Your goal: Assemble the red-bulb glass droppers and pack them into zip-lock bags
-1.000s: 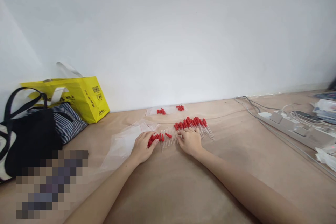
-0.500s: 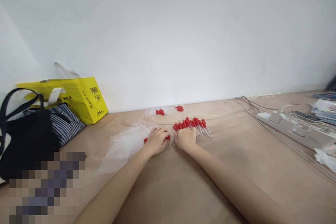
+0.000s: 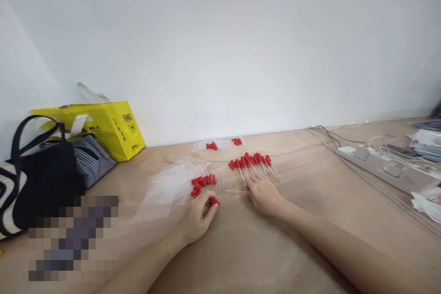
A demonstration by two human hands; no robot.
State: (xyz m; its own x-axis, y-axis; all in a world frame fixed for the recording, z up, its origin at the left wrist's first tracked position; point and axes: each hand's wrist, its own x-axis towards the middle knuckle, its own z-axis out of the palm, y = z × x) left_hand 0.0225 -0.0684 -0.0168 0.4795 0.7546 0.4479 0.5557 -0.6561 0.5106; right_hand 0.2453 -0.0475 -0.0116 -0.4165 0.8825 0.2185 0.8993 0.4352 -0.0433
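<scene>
Head view: your left hand (image 3: 200, 219) pinches a red bulb (image 3: 215, 202) at six o'clock; your right hand (image 3: 264, 195), at five, pinches a clear tube (image 3: 237, 191) pointing toward nine. Grip lightly, keeping both aligned.

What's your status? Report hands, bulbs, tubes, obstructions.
Left hand holding red dropper bulb. Right hand holding clear tube, apart from bulb. Red-bulbed droppers close beyond right hand.

Left hand (image 3: 199, 216) pinching red bulb (image 3: 215, 202), right hand (image 3: 264, 194) holding clear tube (image 3: 236, 191)
</scene>
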